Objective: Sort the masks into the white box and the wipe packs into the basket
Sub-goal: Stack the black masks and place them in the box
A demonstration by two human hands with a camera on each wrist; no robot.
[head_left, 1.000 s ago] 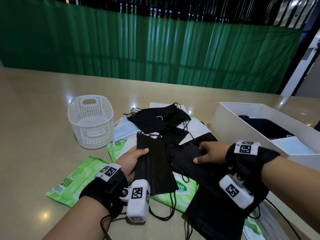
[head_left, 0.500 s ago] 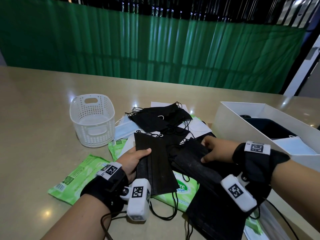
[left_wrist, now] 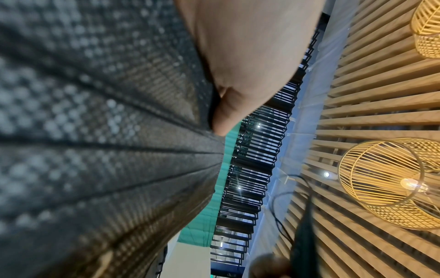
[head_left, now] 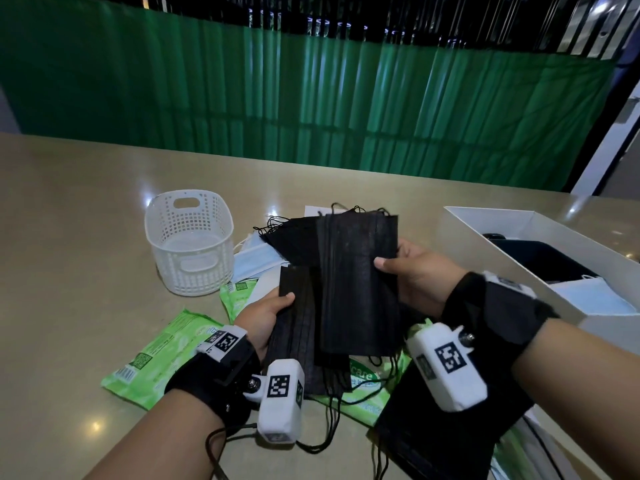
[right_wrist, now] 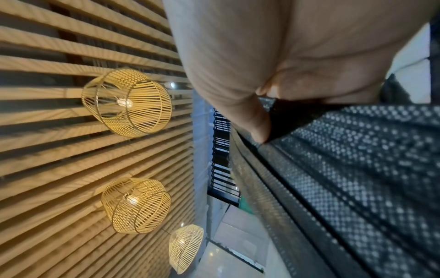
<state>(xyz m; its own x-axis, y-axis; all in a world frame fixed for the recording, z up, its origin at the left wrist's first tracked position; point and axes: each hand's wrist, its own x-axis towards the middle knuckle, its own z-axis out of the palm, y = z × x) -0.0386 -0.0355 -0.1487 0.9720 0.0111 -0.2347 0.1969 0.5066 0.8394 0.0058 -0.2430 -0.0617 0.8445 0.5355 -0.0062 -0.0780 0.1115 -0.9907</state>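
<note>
My right hand grips a stack of black masks and holds it upright above the pile, thumb on its face. My left hand grips another stack of black masks just left of it and lower. In the wrist views each thumb presses on black mask fabric. More black masks and a light blue mask lie behind. Green wipe packs lie on the table. The white basket stands at the left, the white box at the right.
The white box holds black masks and a light blue mask. Another black mask lies at the near right under my right wrist. A green curtain hangs behind the beige table.
My right hand has lifted its stack of black masks off the pile and turned it upright. My left hand has raised its stack slightly and still holds it.
</note>
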